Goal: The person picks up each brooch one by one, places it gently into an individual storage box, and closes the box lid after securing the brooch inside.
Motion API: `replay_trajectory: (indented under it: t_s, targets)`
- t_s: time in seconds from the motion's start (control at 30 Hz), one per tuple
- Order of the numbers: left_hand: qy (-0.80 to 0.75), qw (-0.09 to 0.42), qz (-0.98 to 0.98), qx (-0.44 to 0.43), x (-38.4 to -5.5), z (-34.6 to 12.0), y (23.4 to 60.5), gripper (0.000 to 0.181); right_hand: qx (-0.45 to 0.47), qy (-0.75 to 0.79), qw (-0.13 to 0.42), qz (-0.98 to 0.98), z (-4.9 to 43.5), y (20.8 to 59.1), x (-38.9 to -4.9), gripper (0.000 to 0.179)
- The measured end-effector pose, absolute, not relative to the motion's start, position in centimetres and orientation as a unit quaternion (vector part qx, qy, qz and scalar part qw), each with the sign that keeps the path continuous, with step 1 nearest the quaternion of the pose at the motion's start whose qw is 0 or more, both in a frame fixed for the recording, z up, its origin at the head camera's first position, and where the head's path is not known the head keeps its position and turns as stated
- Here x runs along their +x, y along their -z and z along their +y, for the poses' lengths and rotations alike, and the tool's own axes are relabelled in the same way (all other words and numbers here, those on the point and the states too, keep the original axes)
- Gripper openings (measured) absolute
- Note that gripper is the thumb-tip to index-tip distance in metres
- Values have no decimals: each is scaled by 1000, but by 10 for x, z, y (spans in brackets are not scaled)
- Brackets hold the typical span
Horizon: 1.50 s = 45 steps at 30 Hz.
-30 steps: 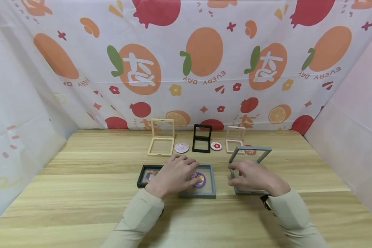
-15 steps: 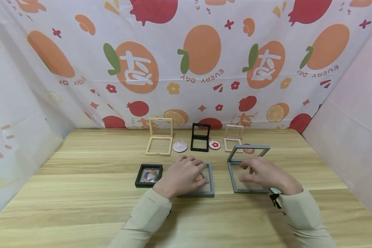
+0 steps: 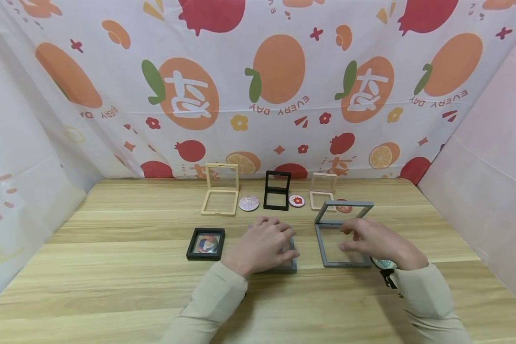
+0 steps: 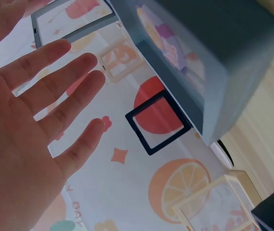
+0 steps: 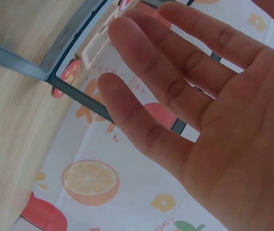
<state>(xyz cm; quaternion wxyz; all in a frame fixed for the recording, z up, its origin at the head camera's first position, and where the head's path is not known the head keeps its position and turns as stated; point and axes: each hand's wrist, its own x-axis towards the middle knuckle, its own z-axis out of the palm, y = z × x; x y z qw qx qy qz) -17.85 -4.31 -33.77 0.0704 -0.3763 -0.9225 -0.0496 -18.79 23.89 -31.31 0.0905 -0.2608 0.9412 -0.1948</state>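
Note:
My left hand [image 3: 262, 246] hovers over a closed blue-grey display frame [image 3: 284, 270], hiding most of it. In the left wrist view its fingers are spread and hold nothing, and a purple-toned round badge [image 4: 168, 44] shows inside that frame. To the right, my right hand [image 3: 380, 243] is over the right side of an opened blue-grey display frame [image 3: 321, 244], whose lid stands up at the back. Its fingers are loosely bent with nothing between them. A pale green badge [image 3: 383, 263] lies partly hidden under the right wrist.
A small black frame [image 3: 189, 253] with a colourful badge inside lies at left. Behind stand an open yellow frame [image 3: 236, 181], an open black frame [image 3: 276, 208] and an open pale pink frame [image 3: 322, 209]. Near them lie a lilac badge [image 3: 249, 203], a flower badge [image 3: 297, 200] and a red badge [image 3: 344, 207].
Both hands have shifted right. The left hand has uncovered the small black frame and now covers the purple badge; the right hand has slid across the open frame, and the green badge has come into sight.

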Motion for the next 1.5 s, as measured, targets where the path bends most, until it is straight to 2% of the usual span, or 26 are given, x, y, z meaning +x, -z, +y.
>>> replay_trajectory:
  t_s: [0.57,0.93,1.0,1.23,1.5]
  targets:
    - [32,61,-918,-390,-177,-20,339,45,-244,198,87,946,259,317,-183,37]
    - [12,33,-922,-385,-175,-8,341,44,-247,214,78,942,267,321,-181,18]
    - [8,34,-921,-388,-175,-6,341,44,-245,217,78,942,269,322,-180,18]
    - [12,34,-918,-395,-174,3,343,44,-218,212,85,949,277,323,-178,36]
    - [5,27,-917,-399,-174,11,348,45,-204,213,93,951,287,327,-179,34]
